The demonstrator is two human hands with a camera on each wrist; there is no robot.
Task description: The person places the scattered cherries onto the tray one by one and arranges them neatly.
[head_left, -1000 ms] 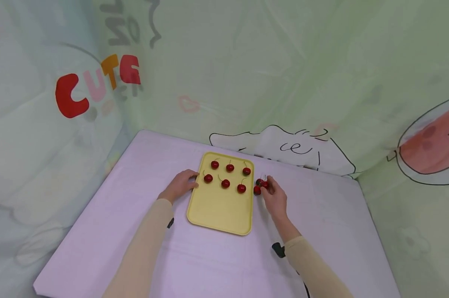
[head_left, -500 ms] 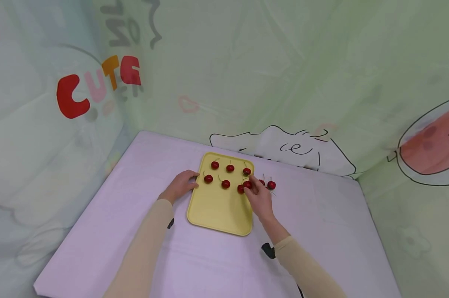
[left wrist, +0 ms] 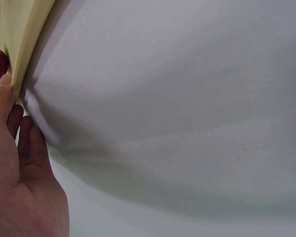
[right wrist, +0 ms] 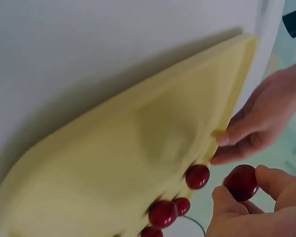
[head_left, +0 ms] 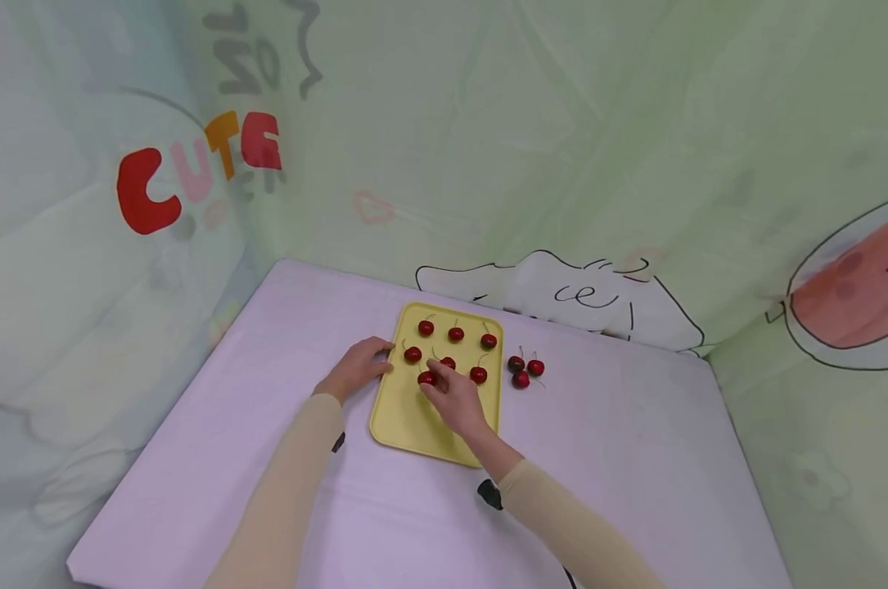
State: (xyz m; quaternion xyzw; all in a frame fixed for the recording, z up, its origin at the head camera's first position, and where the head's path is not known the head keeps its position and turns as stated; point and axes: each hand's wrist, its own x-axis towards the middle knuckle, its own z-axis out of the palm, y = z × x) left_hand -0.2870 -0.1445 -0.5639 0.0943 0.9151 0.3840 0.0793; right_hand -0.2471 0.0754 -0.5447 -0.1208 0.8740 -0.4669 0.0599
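Observation:
A yellow tray (head_left: 414,425) lies on the table with two rows of red stemmed cherries in its far half, one of them this cherry (head_left: 412,355). My left hand (head_left: 355,366) holds the tray's left edge; in the left wrist view its thumb (left wrist: 2,98) is at the rim and the other fingers lie along the outer side. Above the tray, my right hand (head_left: 458,402) pinches a cherry (right wrist: 241,182) between thumb and fingertips, nearer me than the second row. That hand partly covers the row's middle cherry (head_left: 448,362).
Right of the tray, three loose cherries (head_left: 520,379) sit close together on the pale lilac table (head_left: 620,458). Printed curtains (head_left: 561,164) hang behind the table and at its sides. A black device (head_left: 490,494) shows at the right wrist.
My right hand has picked a cherry from the loose group and carried it left, across the tray's right rim, to over the tray. My left hand has stayed at the tray's edge.

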